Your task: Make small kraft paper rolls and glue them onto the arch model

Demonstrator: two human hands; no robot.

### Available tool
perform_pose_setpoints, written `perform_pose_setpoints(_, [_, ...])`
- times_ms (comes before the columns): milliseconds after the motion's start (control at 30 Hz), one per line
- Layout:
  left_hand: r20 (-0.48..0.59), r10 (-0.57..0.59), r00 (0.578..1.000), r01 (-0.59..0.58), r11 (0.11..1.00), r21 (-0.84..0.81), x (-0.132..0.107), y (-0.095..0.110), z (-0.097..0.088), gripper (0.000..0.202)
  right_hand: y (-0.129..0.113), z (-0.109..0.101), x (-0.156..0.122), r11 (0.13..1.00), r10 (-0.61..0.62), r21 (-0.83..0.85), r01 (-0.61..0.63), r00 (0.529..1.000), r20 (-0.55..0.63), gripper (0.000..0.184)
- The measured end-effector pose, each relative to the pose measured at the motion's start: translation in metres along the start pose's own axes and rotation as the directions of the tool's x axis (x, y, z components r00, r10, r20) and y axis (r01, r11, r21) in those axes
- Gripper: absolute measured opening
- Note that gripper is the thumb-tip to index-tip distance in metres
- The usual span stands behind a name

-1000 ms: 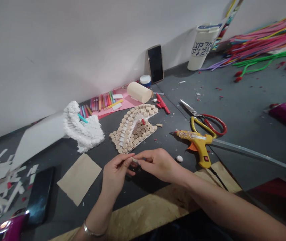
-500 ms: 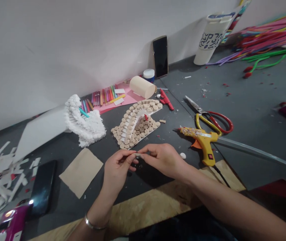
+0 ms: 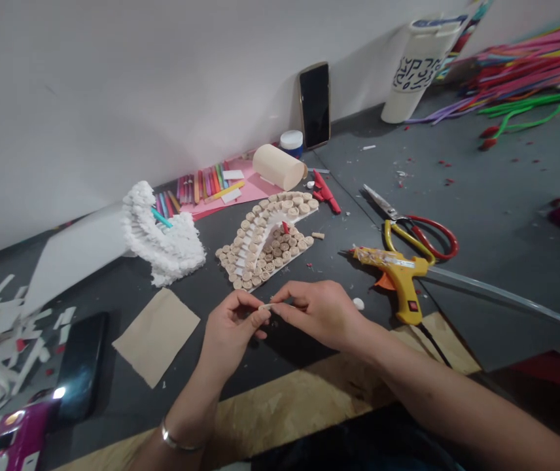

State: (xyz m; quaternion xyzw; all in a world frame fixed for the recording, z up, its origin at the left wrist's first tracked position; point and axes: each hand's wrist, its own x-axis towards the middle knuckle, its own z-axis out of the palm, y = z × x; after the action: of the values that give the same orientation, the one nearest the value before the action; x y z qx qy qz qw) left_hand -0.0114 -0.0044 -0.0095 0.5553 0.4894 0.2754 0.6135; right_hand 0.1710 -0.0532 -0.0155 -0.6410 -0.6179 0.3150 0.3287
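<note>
On the dark worktable (image 3: 133,409), left hand (image 3: 231,333) and right hand (image 3: 316,314) are pinching a pale strip (image 3: 266,307), glue gun (image 3: 398,278) resting at three o'clock.

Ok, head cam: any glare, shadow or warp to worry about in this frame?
Head view: small hot glare on the black glossy phone at lower left; soft shadow from the left hand and right hand on the dark grey work surface; wide-lens warp bows the wall line and leans the white patterned tumbler; the tiny white piece is too small to read clearly.
</note>
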Motion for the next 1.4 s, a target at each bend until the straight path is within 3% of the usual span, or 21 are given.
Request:
perform_pose_setpoints(133, [0.031, -0.012, 0.999, 0.013, 0.999, -0.049, 0.000, -0.002, -0.001, 0.031, 0.003, 0.004, -0.002, 0.988, -0.143, -0.064, 0.138, 0.987, -0.077, 0.015])
perform_pose_setpoints(267, [0.046, -0.003, 0.999, 0.007, 0.995, -0.098, 0.000, -0.004, 0.000, 0.031, 0.006, 0.010, -0.002, 0.944, -0.322, -0.137, 0.301, 0.931, -0.170, 0.017])
perform_pose_setpoints(433, [0.065, 0.011, 0.998, 0.001, 0.986, -0.169, 0.002, -0.001, 0.002, 0.029, 0.007, 0.011, -0.002, 0.903, -0.427, -0.118, 0.412, 0.888, -0.167, 0.017])
perform_pose_setpoints(633, [0.098, -0.011, 0.995, 0.024, 0.991, -0.135, 0.001, 0.000, -0.001, 0.028, 0.007, 0.012, -0.003, 0.906, -0.420, -0.112, 0.407, 0.898, -0.135, 0.019])
perform_pose_setpoints(900, [-0.010, 0.065, 0.998, -0.065, 0.997, -0.045, 0.002, -0.003, 0.000, 0.016, 0.005, 0.008, -0.001, 0.975, -0.197, -0.134, 0.176, 0.966, -0.168, 0.017])
perform_pose_setpoints(1133, [0.130, 0.052, 0.990, -0.035, 0.991, -0.130, 0.001, 0.000, -0.003, 0.021, 0.004, 0.000, -0.002, 0.953, -0.302, -0.005, 0.302, 0.952, -0.039, 0.014])
perform_pose_setpoints(1400, [0.261, 0.031, 0.965, 0.020, 0.982, -0.190, -0.001, 0.004, -0.004, 0.033, -0.001, -0.004, -0.001, 0.986, -0.144, 0.105, 0.131, 0.982, 0.125, 0.009])
